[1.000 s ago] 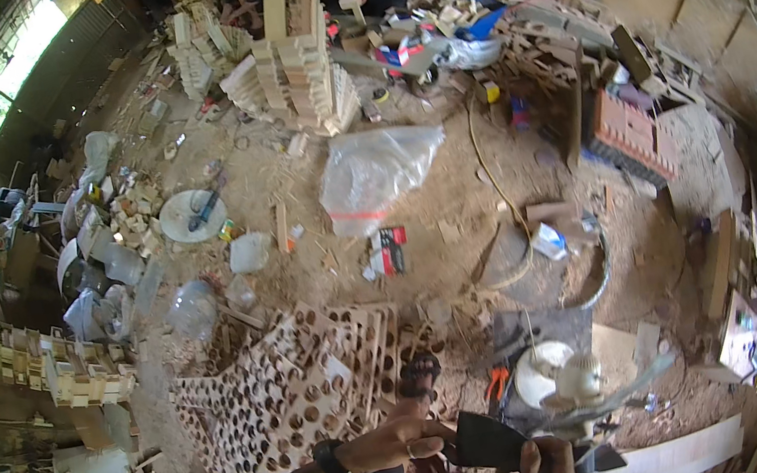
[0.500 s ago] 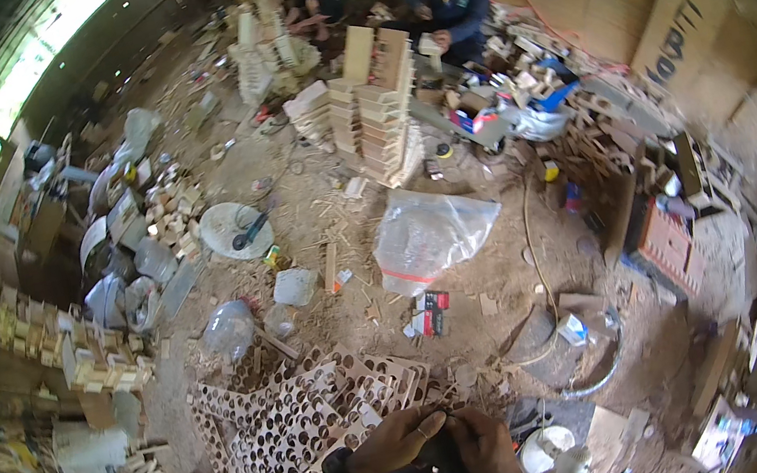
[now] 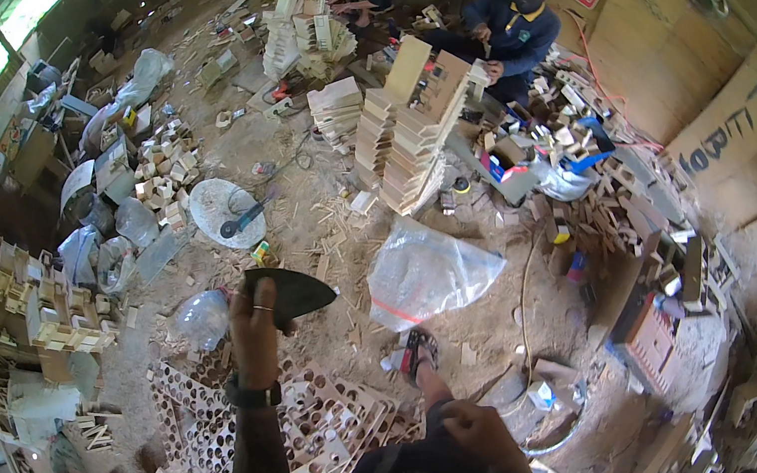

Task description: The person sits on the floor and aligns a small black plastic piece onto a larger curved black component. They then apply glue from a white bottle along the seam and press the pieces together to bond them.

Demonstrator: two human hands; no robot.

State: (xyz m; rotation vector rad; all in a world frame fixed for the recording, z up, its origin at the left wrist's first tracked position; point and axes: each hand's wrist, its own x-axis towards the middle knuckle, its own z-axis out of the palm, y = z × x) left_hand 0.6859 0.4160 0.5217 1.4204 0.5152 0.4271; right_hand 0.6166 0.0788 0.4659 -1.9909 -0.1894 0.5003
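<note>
Bare, dusty floor (image 3: 317,232) littered with wood scraps spreads around the person, and the two hands, together half a second ago, are now well apart. The left hand (image 3: 256,337) has moved forward, its grip pinching a dark, flat, curved-edged piece (image 3: 298,294) between thumb and fingers, above the floor left of a clear plastic bag (image 3: 431,273). One hand alone now carries the piece. The right hand (image 3: 478,425) has drawn back near the body, fingers curled; whether it encloses anything, I cannot tell.
</note>
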